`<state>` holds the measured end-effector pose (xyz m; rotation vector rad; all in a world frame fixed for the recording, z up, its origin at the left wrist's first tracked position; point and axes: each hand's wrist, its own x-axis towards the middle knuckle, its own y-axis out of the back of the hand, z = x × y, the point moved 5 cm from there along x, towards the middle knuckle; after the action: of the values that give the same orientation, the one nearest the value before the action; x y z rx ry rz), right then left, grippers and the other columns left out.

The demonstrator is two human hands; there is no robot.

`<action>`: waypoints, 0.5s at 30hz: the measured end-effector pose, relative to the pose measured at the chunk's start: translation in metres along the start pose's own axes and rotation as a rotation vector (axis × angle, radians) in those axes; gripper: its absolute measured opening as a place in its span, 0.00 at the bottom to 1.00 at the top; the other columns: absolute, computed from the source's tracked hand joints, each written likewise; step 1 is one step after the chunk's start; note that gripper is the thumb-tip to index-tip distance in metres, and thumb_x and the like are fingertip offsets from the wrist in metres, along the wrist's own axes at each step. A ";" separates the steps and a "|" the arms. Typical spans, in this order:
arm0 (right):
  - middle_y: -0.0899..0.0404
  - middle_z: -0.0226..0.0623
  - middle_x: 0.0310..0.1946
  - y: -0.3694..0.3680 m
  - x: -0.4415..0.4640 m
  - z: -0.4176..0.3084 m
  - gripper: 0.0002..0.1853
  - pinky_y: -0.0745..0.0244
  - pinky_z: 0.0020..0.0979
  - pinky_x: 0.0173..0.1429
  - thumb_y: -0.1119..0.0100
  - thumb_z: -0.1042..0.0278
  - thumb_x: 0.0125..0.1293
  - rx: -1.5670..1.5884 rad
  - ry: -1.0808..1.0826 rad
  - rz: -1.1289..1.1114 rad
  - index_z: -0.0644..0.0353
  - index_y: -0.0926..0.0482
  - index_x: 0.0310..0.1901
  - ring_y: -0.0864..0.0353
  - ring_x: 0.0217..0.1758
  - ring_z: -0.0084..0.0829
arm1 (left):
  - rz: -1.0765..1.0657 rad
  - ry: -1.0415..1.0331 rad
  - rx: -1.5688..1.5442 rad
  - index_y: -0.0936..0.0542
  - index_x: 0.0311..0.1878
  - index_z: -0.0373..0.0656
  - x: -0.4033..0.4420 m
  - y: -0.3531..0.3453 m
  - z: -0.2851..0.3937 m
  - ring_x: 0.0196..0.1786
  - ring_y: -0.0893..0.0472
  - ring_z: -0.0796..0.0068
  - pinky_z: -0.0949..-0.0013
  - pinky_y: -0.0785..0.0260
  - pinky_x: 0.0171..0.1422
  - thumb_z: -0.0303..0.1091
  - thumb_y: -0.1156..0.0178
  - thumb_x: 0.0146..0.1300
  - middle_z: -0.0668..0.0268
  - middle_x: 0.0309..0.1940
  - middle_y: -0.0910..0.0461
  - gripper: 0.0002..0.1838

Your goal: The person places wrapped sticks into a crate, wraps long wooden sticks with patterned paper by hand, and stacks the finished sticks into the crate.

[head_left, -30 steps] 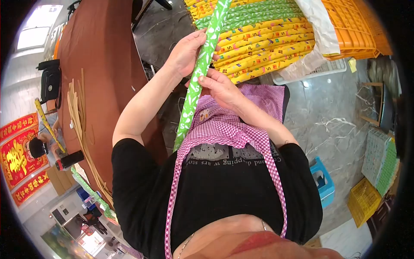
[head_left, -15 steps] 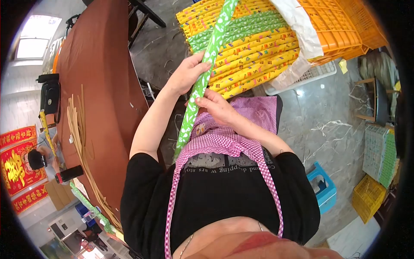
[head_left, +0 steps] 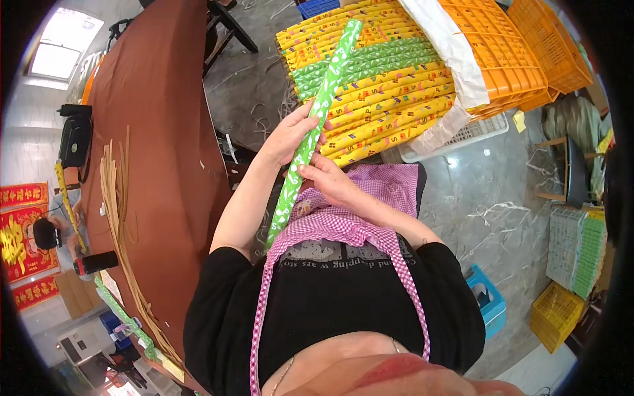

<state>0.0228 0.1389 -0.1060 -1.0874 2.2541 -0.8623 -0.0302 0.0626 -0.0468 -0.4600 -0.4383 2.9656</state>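
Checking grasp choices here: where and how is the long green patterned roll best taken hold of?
Probably around the middle of the green patterned roll, left hand and right hand from opposite sides: it is long, slim and straight, extending beyond both hands each way.

The covered table [head_left: 168, 132] stands at nine o'clock, long strips [head_left: 119, 224] lying on it. Wrapped tubes [head_left: 389, 92] lie at one o'clock, the plastic crate [head_left: 492, 53] at two, the stool [head_left: 494, 315] at four.
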 end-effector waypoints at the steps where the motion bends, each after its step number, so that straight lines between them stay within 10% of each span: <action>1: 0.26 0.30 0.35 0.000 0.000 0.000 0.09 0.27 0.26 0.39 0.52 0.68 0.63 -0.008 -0.018 0.002 0.62 0.30 0.43 0.25 0.37 0.22 | 0.028 -0.012 0.033 0.40 0.63 0.43 0.000 0.003 -0.001 0.30 0.26 0.81 0.79 0.30 0.32 0.32 0.55 0.63 0.65 0.35 0.26 0.24; 15: 0.26 0.30 0.35 0.000 0.000 0.008 0.10 0.27 0.26 0.39 0.54 0.68 0.65 -0.135 -0.094 -0.003 0.61 0.31 0.45 0.25 0.38 0.22 | 0.130 -0.127 0.168 0.36 0.60 0.38 0.014 0.029 -0.014 0.35 0.26 0.82 0.79 0.31 0.39 0.35 0.53 0.63 0.65 0.39 0.26 0.22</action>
<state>0.0278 0.1363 -0.1110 -1.1664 2.2595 -0.6537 -0.0406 0.0411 -0.0722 -0.2940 -0.1736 3.1343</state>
